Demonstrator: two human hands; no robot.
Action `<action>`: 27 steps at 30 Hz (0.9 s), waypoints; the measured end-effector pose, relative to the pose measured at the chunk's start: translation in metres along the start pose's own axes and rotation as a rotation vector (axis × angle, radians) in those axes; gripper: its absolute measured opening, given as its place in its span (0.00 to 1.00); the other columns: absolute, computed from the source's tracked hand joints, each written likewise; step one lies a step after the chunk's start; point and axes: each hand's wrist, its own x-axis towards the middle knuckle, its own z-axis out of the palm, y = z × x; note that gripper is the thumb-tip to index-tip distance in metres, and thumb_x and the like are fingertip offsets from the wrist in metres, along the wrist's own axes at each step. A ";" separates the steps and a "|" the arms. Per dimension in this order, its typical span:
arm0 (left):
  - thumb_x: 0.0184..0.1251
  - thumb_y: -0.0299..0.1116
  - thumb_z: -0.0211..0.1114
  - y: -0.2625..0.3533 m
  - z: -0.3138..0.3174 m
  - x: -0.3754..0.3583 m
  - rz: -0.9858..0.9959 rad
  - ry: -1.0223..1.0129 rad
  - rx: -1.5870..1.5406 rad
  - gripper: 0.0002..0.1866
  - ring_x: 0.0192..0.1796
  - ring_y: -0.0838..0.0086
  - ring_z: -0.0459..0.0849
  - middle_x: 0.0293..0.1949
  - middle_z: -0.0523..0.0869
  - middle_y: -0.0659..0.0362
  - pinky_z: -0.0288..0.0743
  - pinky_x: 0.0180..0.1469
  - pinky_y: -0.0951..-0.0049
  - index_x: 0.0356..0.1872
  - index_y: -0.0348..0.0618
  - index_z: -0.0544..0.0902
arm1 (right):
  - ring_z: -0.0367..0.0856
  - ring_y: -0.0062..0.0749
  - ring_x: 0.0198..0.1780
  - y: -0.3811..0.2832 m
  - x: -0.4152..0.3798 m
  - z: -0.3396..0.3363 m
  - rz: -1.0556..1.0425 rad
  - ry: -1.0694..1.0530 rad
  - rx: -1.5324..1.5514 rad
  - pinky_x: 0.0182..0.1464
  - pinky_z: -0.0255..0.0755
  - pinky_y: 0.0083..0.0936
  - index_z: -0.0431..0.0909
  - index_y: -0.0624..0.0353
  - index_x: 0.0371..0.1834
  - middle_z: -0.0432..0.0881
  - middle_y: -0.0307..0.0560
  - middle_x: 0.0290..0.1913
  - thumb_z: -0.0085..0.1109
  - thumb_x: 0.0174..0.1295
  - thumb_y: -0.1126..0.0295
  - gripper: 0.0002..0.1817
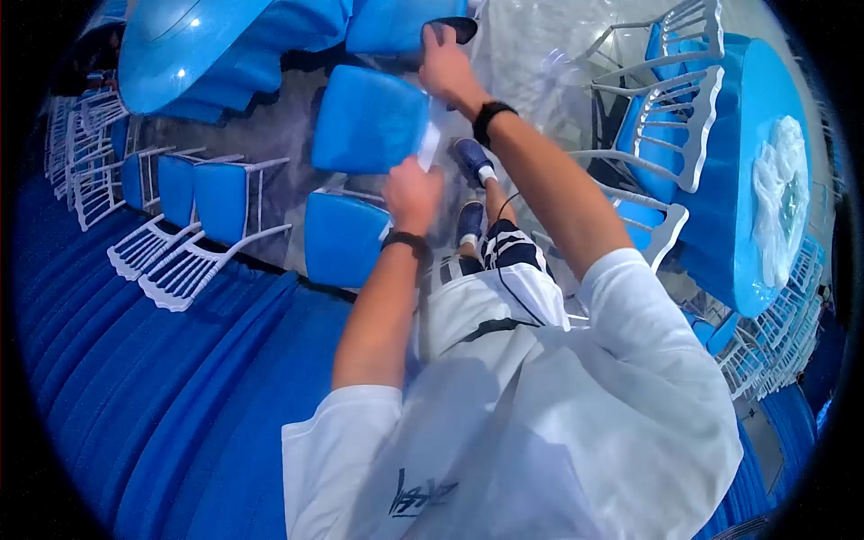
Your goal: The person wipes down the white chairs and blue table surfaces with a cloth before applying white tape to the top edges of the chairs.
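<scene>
My left hand (414,193), slightly blurred, is closed at the near end of a white chair back rail (430,146), beside a chair's blue seat (369,119). My right hand (447,70) reaches farther forward, its fingers closed over a dark, rounded object (463,31) whose kind I cannot make out. That object lies at the edge of another blue seat (396,25). Just left of my left forearm is a third blue-seated chair (345,236).
A round table with a shiny blue cover (175,54) stands at upper left. Another blue-covered table (742,180) at right bears crumpled clear plastic (781,193). White chairs (666,126) line both sides. Blue drapery (180,387) hangs at lower left.
</scene>
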 end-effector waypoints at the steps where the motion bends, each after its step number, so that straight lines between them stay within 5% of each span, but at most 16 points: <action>1: 0.59 0.45 0.72 0.000 -0.001 0.001 0.004 -0.002 0.003 0.19 0.46 0.38 0.90 0.41 0.92 0.38 0.84 0.51 0.43 0.44 0.42 0.92 | 0.76 0.73 0.67 -0.005 -0.012 -0.007 0.057 -0.079 0.011 0.69 0.75 0.52 0.64 0.60 0.80 0.54 0.73 0.81 0.65 0.60 0.73 0.41; 3: 0.61 0.46 0.72 0.000 -0.002 0.001 0.015 -0.017 0.006 0.19 0.47 0.39 0.90 0.42 0.91 0.38 0.84 0.52 0.43 0.44 0.41 0.91 | 0.66 0.75 0.75 -0.001 -0.047 0.008 -0.139 0.084 -0.058 0.75 0.70 0.50 0.60 0.67 0.81 0.46 0.74 0.85 0.65 0.58 0.76 0.44; 5: 0.63 0.47 0.72 -0.001 -0.002 0.001 0.024 -0.037 0.002 0.21 0.49 0.40 0.91 0.44 0.91 0.37 0.84 0.54 0.45 0.44 0.38 0.91 | 0.53 0.76 0.82 -0.019 -0.091 0.003 -0.106 -0.016 -0.015 0.81 0.60 0.52 0.57 0.73 0.81 0.39 0.74 0.86 0.64 0.56 0.78 0.46; 7: 0.64 0.49 0.72 -0.013 0.003 -0.002 0.112 0.022 -0.020 0.22 0.47 0.39 0.90 0.42 0.91 0.38 0.84 0.50 0.45 0.45 0.38 0.90 | 0.45 0.90 0.80 -0.038 -0.124 -0.018 -0.166 -0.058 0.175 0.81 0.53 0.65 0.55 0.75 0.81 0.35 0.77 0.86 0.61 0.58 0.78 0.45; 10: 0.63 0.46 0.73 -0.039 0.031 0.001 0.252 0.232 -0.350 0.18 0.43 0.40 0.90 0.40 0.91 0.38 0.82 0.44 0.43 0.40 0.39 0.90 | 0.39 0.87 0.82 -0.061 -0.167 -0.033 -0.085 -0.248 0.297 0.83 0.41 0.68 0.49 0.78 0.82 0.35 0.71 0.87 0.61 0.60 0.76 0.47; 13: 0.62 0.44 0.74 -0.034 0.024 0.007 0.160 0.065 -0.161 0.17 0.43 0.40 0.90 0.39 0.91 0.40 0.82 0.44 0.42 0.39 0.39 0.90 | 0.42 0.80 0.84 -0.061 -0.156 -0.032 -0.071 -0.241 0.263 0.83 0.40 0.68 0.50 0.80 0.81 0.34 0.68 0.88 0.63 0.60 0.73 0.48; 19: 0.62 0.46 0.73 0.000 -0.007 0.001 0.033 -0.004 -0.007 0.17 0.46 0.40 0.90 0.41 0.92 0.42 0.83 0.48 0.43 0.39 0.41 0.90 | 0.46 0.66 0.85 -0.045 -0.090 -0.030 -0.154 -0.165 0.114 0.82 0.44 0.70 0.53 0.79 0.81 0.36 0.63 0.89 0.65 0.57 0.72 0.49; 22: 0.62 0.49 0.73 0.007 -0.007 0.003 -0.042 -0.005 0.018 0.18 0.44 0.41 0.91 0.39 0.92 0.41 0.84 0.48 0.45 0.39 0.44 0.91 | 0.51 0.79 0.81 -0.037 -0.068 -0.028 -0.114 -0.072 0.181 0.83 0.51 0.56 0.52 0.72 0.83 0.39 0.64 0.88 0.60 0.51 0.82 0.50; 27: 0.61 0.49 0.73 0.003 -0.002 0.008 -0.029 -0.050 0.025 0.19 0.43 0.40 0.91 0.37 0.91 0.40 0.84 0.48 0.44 0.44 0.47 0.92 | 0.70 0.78 0.70 -0.014 -0.002 -0.031 0.091 -0.142 0.230 0.67 0.76 0.52 0.55 0.62 0.84 0.46 0.67 0.86 0.61 0.54 0.81 0.49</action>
